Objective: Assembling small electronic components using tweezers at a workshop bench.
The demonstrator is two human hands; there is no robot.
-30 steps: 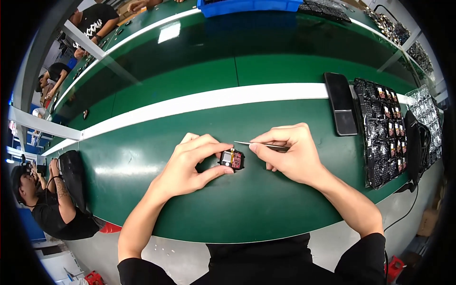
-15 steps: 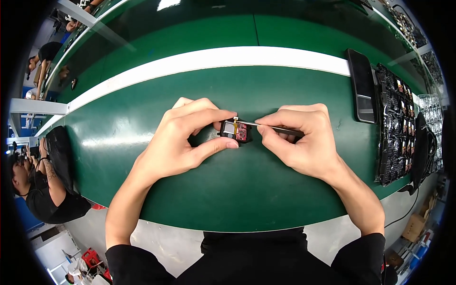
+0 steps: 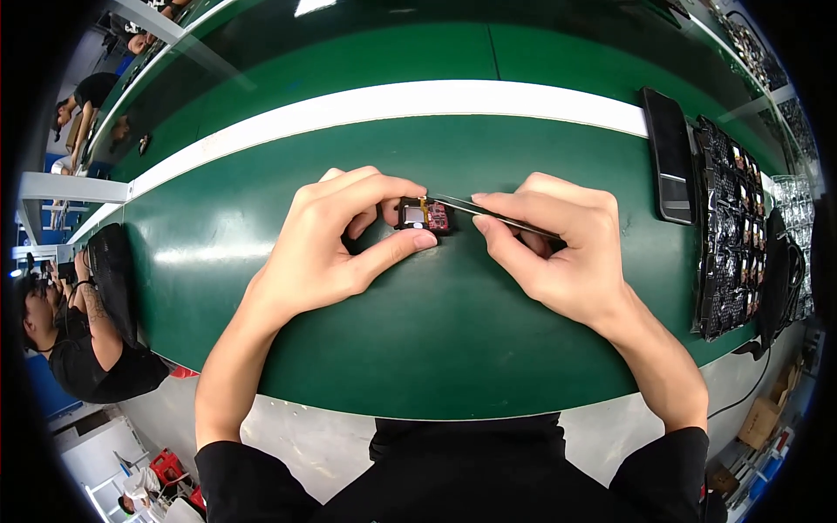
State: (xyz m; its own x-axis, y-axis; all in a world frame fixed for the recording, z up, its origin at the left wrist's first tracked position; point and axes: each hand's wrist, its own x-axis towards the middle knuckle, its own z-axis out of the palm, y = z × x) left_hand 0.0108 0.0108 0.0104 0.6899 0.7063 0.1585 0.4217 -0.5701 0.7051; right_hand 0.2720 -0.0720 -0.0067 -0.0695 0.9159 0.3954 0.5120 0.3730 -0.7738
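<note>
A small black-cased electronic module lies on the green tabletop at the middle. Its open face shows a red circuit board, a grey square part and a yellow flex strip. Thumb and fingers of my left hand close around it from the left, the index fingertip at its upper edge and the thumb along its lower edge. Pinched in my right hand is a pair of dark tweezers, pointing left. Their thin tips are at the upper part of the module; whether they touch it, I cannot tell.
A black phone lies at the right, beside stacked black trays of small parts. Dark cloth or cable hangs past the trays. A white strip crosses the table's far side. At the left sits another person near a black bag.
The tweezers' prongs now look spread, where they looked closed before. My right hand has shifted slightly. The view has tilted a little, moving the module slightly up and left in the picture.
</note>
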